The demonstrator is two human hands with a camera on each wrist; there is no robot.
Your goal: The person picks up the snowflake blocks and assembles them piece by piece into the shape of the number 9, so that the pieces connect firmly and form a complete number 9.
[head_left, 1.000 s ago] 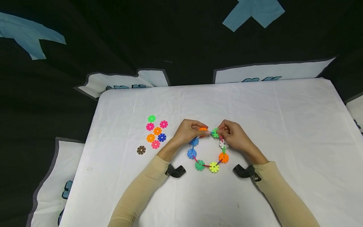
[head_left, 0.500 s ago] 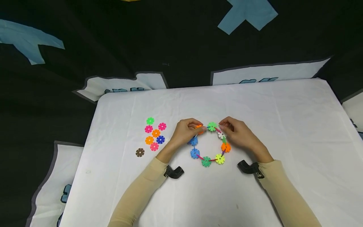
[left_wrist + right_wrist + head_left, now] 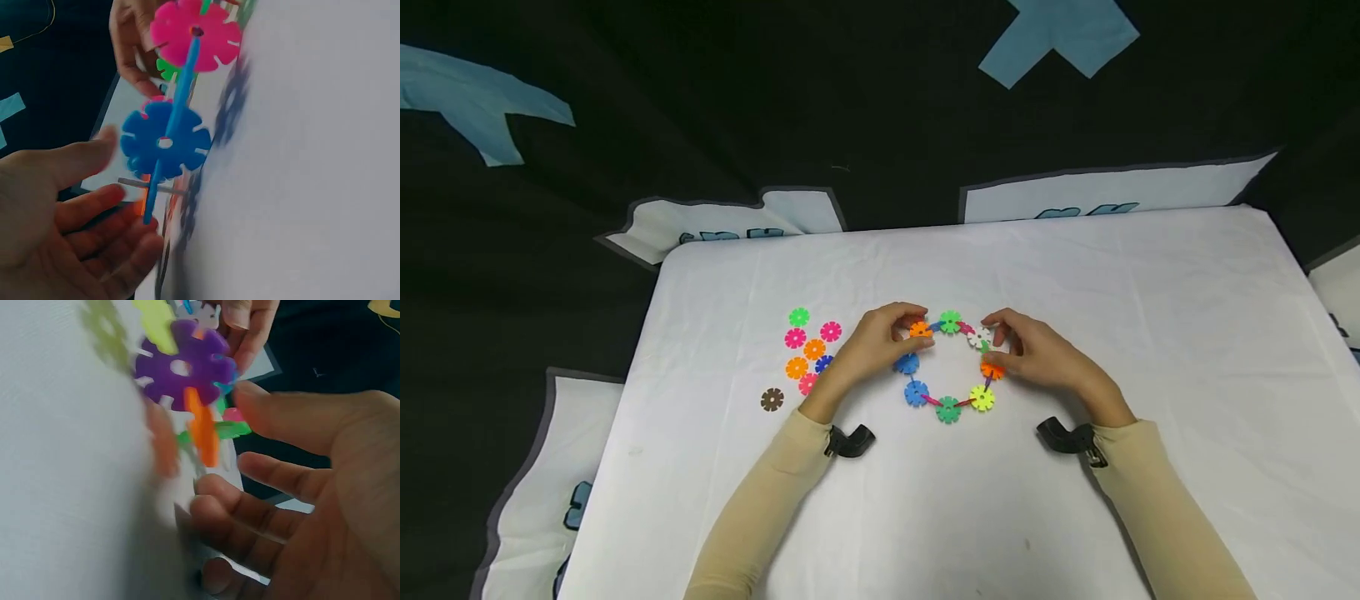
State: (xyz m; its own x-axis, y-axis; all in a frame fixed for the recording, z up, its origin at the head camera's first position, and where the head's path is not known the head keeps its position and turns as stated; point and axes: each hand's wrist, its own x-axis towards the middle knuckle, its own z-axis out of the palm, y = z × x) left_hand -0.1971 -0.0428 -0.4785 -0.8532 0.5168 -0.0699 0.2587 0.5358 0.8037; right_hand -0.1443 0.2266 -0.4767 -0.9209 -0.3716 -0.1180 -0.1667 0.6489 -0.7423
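Observation:
A ring of slotted, flower-shaped plastic discs, joined edge to edge, lies on the white cloth; its green disc (image 3: 951, 322) is at the back and its yellow disc (image 3: 982, 398) in front. My left hand (image 3: 872, 337) is at the ring's back left, thumb and fingers apart on either side of an orange disc (image 3: 920, 331). Beside its fingertips, the left wrist view shows a blue disc (image 3: 165, 140). At the right side, my right hand (image 3: 1041, 350) has its fingers spread near another orange disc (image 3: 203, 434), below a purple disc (image 3: 181, 365). Whether the fingertips touch the ring I cannot tell.
Several loose discs lie left of the ring, among them a green disc (image 3: 799, 317) and a brown disc (image 3: 772, 399). The left forearm partly covers this group. A dark patterned cloth (image 3: 850, 108) hangs beyond the table's back edge.
The ring has shifted toward the back of the table and become rounder. My right hand has let go near the green disc and come down the ring's right side; my left fingers have loosened.

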